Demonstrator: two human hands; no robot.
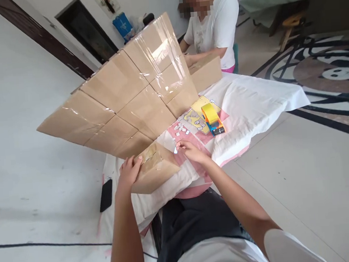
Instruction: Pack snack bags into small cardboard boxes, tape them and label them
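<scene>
A small cardboard box (155,175) with tape over its top seam sits at the near edge of the cloth-covered table. My left hand (130,170) grips its left end, thumb on the top and fingers over the side. Just right of the box, my right hand (191,150) pinches a small white slip (175,150) between thumb and fingers. More small white slips (180,127) lie scattered on the pink and yellow printed part of the cloth. Beside them stands a tape dispenser (212,120) with a yellow roll.
A stack of cardboard boxes (123,99), wrapped in clear tape, rises behind my box. Past it, a person in a white shirt (218,19) sits by another cardboard box (207,73). A black phone (106,195) lies at the left edge of the white tablecloth (251,95).
</scene>
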